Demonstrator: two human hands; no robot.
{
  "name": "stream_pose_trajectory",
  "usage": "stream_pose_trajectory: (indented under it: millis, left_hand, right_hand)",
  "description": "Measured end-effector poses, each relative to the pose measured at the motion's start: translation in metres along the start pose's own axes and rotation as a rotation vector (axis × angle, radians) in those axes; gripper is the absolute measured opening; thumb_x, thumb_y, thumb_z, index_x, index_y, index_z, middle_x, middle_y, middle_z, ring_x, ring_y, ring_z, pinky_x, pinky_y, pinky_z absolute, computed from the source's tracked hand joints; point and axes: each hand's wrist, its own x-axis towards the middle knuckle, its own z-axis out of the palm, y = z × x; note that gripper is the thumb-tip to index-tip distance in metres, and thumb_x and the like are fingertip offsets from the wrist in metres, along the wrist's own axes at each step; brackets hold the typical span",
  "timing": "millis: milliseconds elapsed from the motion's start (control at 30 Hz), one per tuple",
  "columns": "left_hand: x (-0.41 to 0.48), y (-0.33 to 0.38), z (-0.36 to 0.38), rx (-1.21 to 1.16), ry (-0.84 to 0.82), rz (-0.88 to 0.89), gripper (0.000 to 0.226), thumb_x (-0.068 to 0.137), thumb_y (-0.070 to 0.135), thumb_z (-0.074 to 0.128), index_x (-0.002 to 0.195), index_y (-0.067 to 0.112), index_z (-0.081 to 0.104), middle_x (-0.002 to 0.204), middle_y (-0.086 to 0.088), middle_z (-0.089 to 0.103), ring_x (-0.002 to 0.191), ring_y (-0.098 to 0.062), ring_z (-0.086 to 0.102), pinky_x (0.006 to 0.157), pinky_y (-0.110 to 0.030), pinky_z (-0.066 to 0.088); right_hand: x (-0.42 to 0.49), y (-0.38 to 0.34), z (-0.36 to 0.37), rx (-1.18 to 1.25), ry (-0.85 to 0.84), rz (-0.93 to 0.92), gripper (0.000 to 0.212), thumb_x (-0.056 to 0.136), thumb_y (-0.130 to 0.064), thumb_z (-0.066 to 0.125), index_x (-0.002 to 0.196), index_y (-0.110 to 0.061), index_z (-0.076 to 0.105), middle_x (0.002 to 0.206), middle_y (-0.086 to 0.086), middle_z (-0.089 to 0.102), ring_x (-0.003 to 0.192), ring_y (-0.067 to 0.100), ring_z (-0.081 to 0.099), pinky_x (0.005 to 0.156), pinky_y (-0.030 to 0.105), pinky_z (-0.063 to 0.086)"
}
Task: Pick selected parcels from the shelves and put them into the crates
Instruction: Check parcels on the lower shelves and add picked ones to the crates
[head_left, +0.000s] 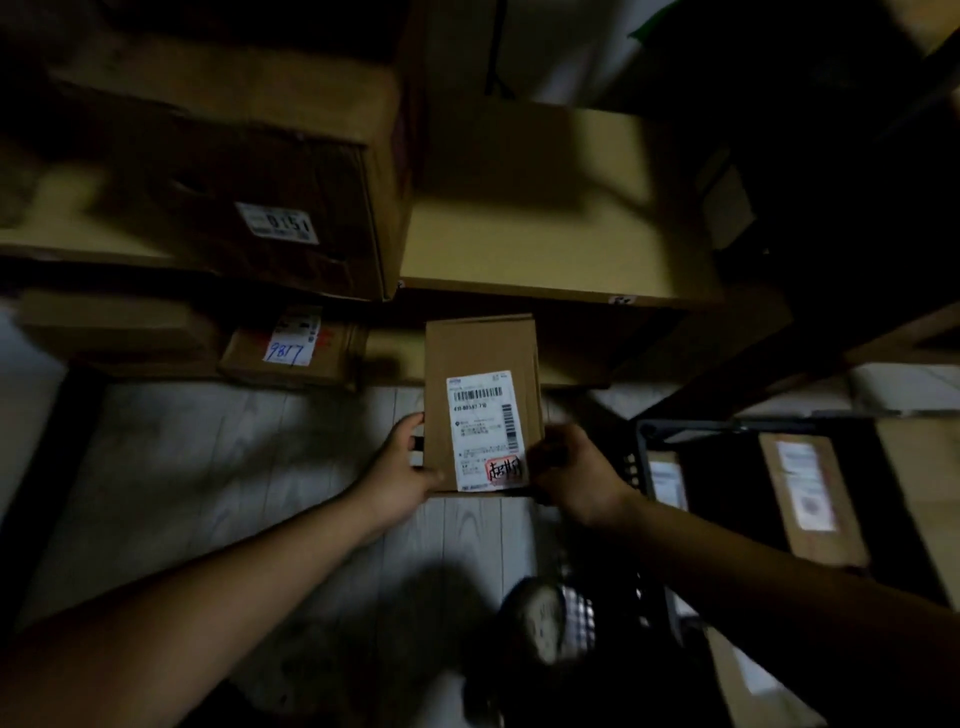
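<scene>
A small brown cardboard parcel (480, 348) with a white barcode label and a red handwritten sticker is held above the pale floor, in front of the low shelf. My left hand (397, 465) grips its lower left edge, thumb on top. Its lower right corner sits in the curled fingers of my right hand (574, 470). A black crate (644, 441) stands on the floor at the right and holds labelled brown parcels (810, 499).
The tan shelf board (545, 249) carries a large dark box (249, 192) labelled 0151. Under it lie a box marked 9817 (293, 353) and another brown box (114, 327). A dark shelf frame rises at the right. My foot (535, 618) stands on the wood floor.
</scene>
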Motion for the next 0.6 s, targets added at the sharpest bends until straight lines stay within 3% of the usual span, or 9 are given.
stream_pose_trajectory:
  millis: [100, 167, 267, 367, 500, 600]
  left_hand:
    - [-0.071, 0.043, -0.005, 0.019, 0.04, -0.001, 0.076, 0.083, -0.004, 0.061, 0.144, 0.026, 0.026, 0.122, -0.002, 0.048, 0.091, -0.011, 0.056, 0.077, -0.035, 0.055]
    - [-0.12, 0.07, -0.01, 0.019, 0.064, 0.022, 0.074, 0.083, -0.006, 0.061, 0.143, 0.024, 0.028, 0.119, -0.001, 0.047, 0.085, -0.006, 0.055, 0.08, -0.037, 0.055]
    - [-0.194, 0.101, -0.019, 0.032, 0.088, 0.073, 0.073, 0.084, -0.005, 0.06, 0.143, 0.025, 0.03, 0.123, -0.002, 0.046, 0.085, -0.001, 0.053, 0.088, -0.039, 0.052]
    - [-0.257, 0.118, -0.026, 0.033, 0.082, 0.143, 0.074, 0.085, -0.002, 0.06, 0.145, 0.029, 0.028, 0.133, -0.002, 0.046, 0.097, -0.008, 0.056, 0.094, -0.041, 0.05]
    - [-0.333, 0.132, -0.03, 0.059, 0.048, 0.252, 0.072, 0.09, 0.001, 0.056, 0.147, 0.03, 0.024, 0.12, 0.009, 0.04, 0.093, -0.001, 0.05, 0.084, -0.022, 0.045]
    - [-0.385, 0.142, -0.025, 0.083, 0.02, 0.325, 0.068, 0.091, 0.001, 0.055, 0.146, 0.029, 0.027, 0.117, 0.01, 0.039, 0.084, 0.007, 0.05, 0.069, -0.01, 0.043]
  right_hand:
    - [-0.071, -0.034, -0.017, -0.001, -0.003, -0.025, 0.045, 0.087, 0.007, 0.059, 0.123, -0.011, 0.037, 0.094, 0.009, 0.058, 0.081, 0.028, 0.062, 0.069, 0.046, 0.054]
    - [-0.119, -0.056, -0.027, -0.018, -0.009, -0.059, 0.045, 0.087, 0.005, 0.06, 0.123, -0.011, 0.038, 0.097, 0.009, 0.059, 0.086, 0.029, 0.062, 0.076, 0.049, 0.054]
    - [-0.194, -0.08, -0.038, -0.03, -0.001, -0.119, 0.045, 0.087, -0.003, 0.064, 0.123, -0.013, 0.041, 0.102, 0.006, 0.061, 0.088, 0.025, 0.065, 0.074, 0.041, 0.056]
    - [-0.263, -0.099, -0.04, 0.023, 0.033, -0.182, 0.044, 0.087, -0.006, 0.067, 0.124, -0.014, 0.044, 0.106, 0.007, 0.063, 0.089, 0.023, 0.065, 0.074, 0.037, 0.055]
    - [-0.349, -0.102, -0.035, 0.056, 0.114, -0.256, 0.045, 0.087, -0.007, 0.066, 0.125, -0.02, 0.045, 0.114, 0.002, 0.062, 0.097, 0.017, 0.064, 0.082, 0.034, 0.057]
    - [-0.41, -0.095, -0.035, 0.085, 0.151, -0.301, 0.043, 0.088, -0.008, 0.066, 0.124, -0.021, 0.045, 0.106, -0.008, 0.06, 0.094, 0.007, 0.06, 0.075, 0.022, 0.053]
